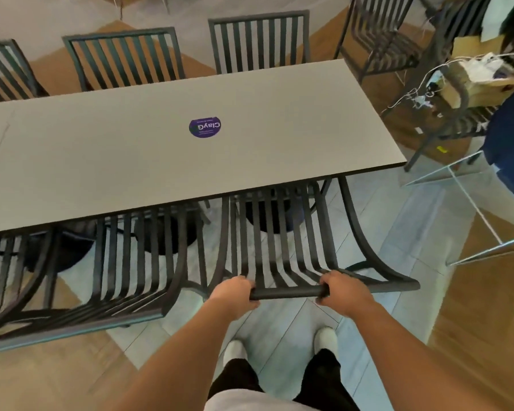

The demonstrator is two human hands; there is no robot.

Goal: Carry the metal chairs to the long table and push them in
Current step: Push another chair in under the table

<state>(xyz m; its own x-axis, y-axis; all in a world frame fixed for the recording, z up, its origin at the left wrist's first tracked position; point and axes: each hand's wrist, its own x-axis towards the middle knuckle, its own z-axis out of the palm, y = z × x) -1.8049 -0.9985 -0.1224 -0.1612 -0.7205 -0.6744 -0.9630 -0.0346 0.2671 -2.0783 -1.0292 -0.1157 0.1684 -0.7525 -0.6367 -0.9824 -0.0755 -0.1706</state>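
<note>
Floor (279,330): tile and wood lying open around the person's feet.
Long table (131,149): one, running left to right.
Far chairs: three standing along its far edge.
Near chairs: two sitting at its near edge; neighbour chair (131,262) standing left.
Held chair (285,232): seat lying partly under the tabletop.
Sticker (205,126): one.
Left hand (235,295), right hand (343,287): apart, both gripping its top rail.

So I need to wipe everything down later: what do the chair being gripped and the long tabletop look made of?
The chair looks like dark, matte-painted metal: thin slats curving into a tubular top rail, held by the left hand and right hand. The tabletop looks like smooth grey laminate with a thin dark edge, though its core is hidden.
</note>
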